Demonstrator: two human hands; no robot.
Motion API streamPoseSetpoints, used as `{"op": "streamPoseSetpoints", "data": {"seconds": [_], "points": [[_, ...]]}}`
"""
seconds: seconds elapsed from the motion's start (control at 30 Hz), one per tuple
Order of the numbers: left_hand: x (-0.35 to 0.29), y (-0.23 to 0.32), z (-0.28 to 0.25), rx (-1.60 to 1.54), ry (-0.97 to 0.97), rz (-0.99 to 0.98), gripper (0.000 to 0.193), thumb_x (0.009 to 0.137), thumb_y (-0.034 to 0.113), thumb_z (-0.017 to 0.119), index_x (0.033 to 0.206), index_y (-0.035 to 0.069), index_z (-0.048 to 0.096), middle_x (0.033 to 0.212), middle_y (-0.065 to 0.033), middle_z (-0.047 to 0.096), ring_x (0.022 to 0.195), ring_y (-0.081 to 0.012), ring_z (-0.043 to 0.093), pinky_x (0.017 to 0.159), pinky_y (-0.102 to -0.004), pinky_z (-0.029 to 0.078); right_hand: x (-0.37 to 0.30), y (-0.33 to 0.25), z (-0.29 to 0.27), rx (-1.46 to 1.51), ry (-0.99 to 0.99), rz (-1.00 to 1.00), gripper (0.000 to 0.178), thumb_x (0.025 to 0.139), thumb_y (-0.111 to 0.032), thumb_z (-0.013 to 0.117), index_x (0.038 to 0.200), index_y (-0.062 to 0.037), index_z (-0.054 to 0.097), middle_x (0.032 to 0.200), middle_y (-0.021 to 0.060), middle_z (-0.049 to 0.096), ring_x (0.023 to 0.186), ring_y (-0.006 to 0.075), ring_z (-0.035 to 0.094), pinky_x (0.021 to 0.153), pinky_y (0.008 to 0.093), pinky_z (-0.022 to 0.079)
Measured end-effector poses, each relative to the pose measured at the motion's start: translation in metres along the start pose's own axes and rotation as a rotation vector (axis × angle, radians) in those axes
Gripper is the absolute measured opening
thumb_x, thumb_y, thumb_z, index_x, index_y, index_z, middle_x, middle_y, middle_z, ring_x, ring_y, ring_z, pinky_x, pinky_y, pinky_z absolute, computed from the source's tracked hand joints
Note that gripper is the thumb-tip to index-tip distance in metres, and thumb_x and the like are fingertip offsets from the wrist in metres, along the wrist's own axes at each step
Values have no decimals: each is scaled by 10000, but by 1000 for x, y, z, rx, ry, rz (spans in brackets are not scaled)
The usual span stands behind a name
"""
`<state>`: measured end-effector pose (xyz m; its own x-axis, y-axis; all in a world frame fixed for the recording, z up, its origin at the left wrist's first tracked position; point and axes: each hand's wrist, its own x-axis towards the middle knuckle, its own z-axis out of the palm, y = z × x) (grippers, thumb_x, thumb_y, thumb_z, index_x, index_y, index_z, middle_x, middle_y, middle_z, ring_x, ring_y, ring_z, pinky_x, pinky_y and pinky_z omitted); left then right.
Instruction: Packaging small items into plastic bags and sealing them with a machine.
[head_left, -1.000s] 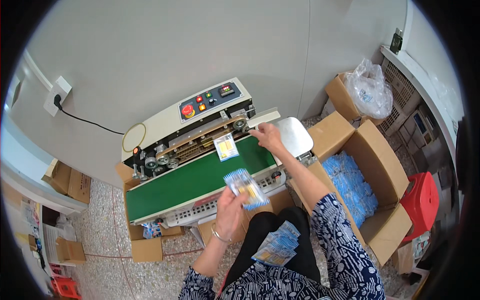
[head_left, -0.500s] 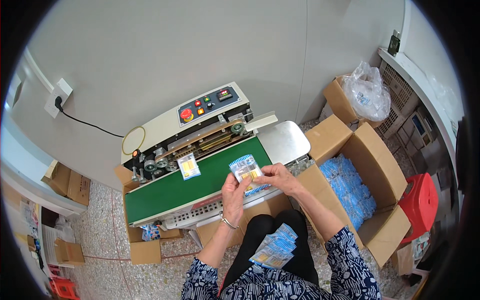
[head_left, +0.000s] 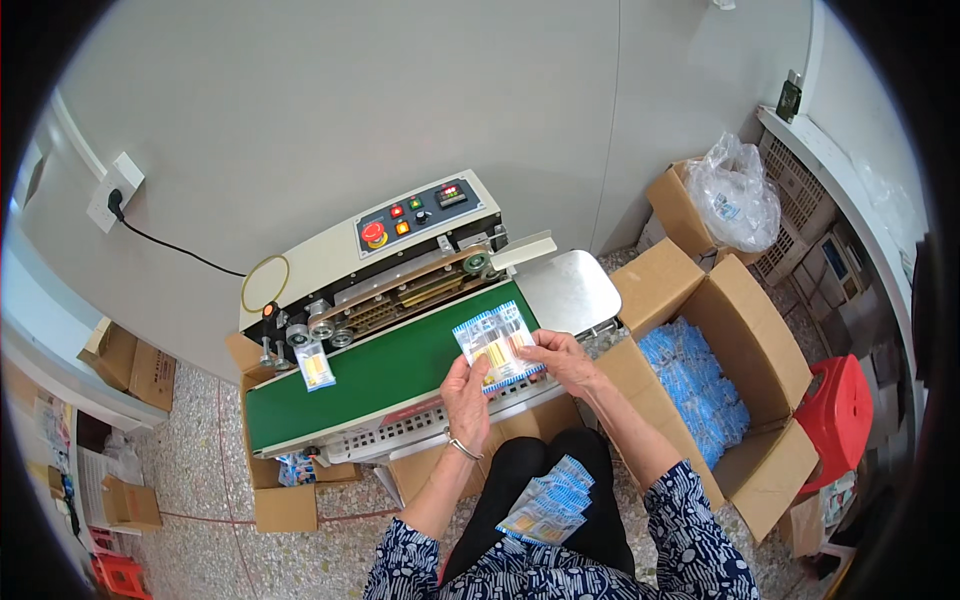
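Note:
Both hands grip flat plastic packets (head_left: pixel 497 338) with blue striped edges, held fanned over the right part of the green conveyor belt (head_left: pixel 400 375). Yellowish and reddish strips show through their clear fronts. My left hand (head_left: pixel 467 400) pinches the lower left part, thumb on the front. At the right edge, my right hand (head_left: pixel 562 360) closes with its thumb over the packets. Another packet (head_left: pixel 316 366) lies on the belt farther left, its top edge by the rollers of the sealing machine (head_left: pixel 400 285). On my lap rests an overlapping pile of similar packets (head_left: pixel 548 503).
To the right stands an open cardboard box (head_left: pixel 755 320) holding many blue packets (head_left: pixel 695 390). Beside it is a red stool (head_left: pixel 838 415). A smaller carton (head_left: pixel 680 205) with a clear plastic bag (head_left: pixel 735 195) sits behind. A metal plate (head_left: pixel 570 290) extends from the belt's right end.
The packet on the belt has travelled left along the rollers. The packets in my hands have been spread wider apart, showing more of their fronts.

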<state>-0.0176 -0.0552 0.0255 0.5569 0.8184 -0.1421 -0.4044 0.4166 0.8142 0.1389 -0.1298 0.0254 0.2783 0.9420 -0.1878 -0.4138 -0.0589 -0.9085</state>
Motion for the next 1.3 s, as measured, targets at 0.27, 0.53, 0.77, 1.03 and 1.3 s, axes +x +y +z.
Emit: {"op": "streamPoseSetpoints", "data": {"seconds": [0.27, 0.53, 0.77, 1.03, 1.3], "points": [[10, -6, -23, -6, -14, 137, 216, 901, 114, 551, 1097, 25, 533, 1049, -70, 616, 895, -141, 614, 766, -305, 529, 19, -2, -4, -43, 83, -24, 162, 831, -176, 646, 911, -35, 641, 736, 9, 635, 554, 50, 540, 507, 184, 454], [-8, -8, -44, -117, 76, 48, 181, 898, 108, 551, 1067, 44, 539, 1047, -56, 610, 928, -150, 607, 780, -323, 532, 79, -28, -45, -122, 228, 47, 135, 820, -164, 664, 857, -41, 624, 685, -1, 609, 494, 42, 506, 435, 171, 401], [-17, -9, -47, -117, 63, 2, 184, 896, 83, 544, 1078, 57, 547, 1083, -54, 600, 952, -151, 603, 801, -336, 527, 105, -28, -32, -241, 202, 129, 146, 800, -146, 675, 878, -25, 648, 699, 35, 638, 478, 64, 538, 395, 185, 399], [-10, -17, -32, -103, 44, -3, 205, 892, 72, 547, 1093, 34, 544, 1078, -59, 598, 941, -152, 605, 800, -338, 527, 131, 4, 5, -231, 122, -14, 169, 782, -159, 665, 843, -2, 650, 688, 74, 645, 468, 131, 587, 396, 224, 457], [19, -1, -29, -143, -2, 0, 197, 901, 133, 553, 1072, 35, 550, 1033, -53, 609, 915, -148, 606, 783, -327, 524, 48, -29, 19, -517, 13, 14, 350, 814, -329, 657, 974, -18, 627, 739, 19, 623, 562, 84, 565, 479, 226, 445]]}}
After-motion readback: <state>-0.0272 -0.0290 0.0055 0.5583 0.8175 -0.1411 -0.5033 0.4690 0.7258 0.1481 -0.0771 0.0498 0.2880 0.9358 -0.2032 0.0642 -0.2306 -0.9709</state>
